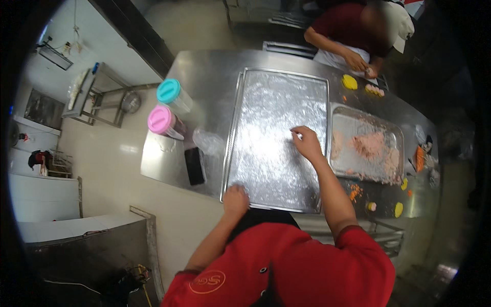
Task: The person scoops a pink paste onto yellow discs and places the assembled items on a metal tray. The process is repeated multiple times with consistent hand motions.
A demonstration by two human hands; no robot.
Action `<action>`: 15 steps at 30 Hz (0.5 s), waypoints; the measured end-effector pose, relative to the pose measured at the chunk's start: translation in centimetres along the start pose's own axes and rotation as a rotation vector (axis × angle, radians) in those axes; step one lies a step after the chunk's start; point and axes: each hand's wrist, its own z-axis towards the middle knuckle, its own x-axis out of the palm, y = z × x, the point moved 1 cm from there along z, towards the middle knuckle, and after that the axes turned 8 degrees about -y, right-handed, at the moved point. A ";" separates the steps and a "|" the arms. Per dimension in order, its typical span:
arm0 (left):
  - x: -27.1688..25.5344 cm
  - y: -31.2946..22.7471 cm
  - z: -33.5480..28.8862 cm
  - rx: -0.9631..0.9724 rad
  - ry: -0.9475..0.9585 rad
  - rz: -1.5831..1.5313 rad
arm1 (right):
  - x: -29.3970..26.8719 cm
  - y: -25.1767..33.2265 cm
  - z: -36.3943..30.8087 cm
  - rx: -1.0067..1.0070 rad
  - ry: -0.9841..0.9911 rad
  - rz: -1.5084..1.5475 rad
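Observation:
A large perforated metal tray (279, 128) lies on the steel table, its surface covered with a shiny clear film. My left hand (236, 201) is closed over the rim at its near left corner, and the undersides of its fingers are hidden. Above the right half of the tray is my right hand (308, 144), with thumb and fingers bent together in a pinch. Whatever may be between those fingertips is too small to make out. Just right of this hand stands a deep metal pan (367, 113) with pale pink minced filling (369, 145) in it.
Left on the steel table (207, 71) are a blue-lidded jug (170, 91), a pink-lidded jug (162, 121), a crumpled clear bag (208, 141) and a black phone (194, 166). Yellow wrappers (349, 82), filled pieces (374, 90) and chopped orange bits (355, 192) lie right. Opposite, a co-worker's hands (360, 64) work.

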 end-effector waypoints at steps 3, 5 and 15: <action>0.3 1.0 1.3 -0.125 0.253 0.156 | -5.7 -1.2 -8.0 0.111 -0.063 -0.179; -0.1 1.2 1.8 -0.131 0.326 0.178 | -9.5 -1.9 -13.6 0.268 -0.081 -0.236; 0.0 2.5 0.8 0.170 0.381 0.275 | -16.2 -3.3 -35.7 0.755 -0.314 -0.458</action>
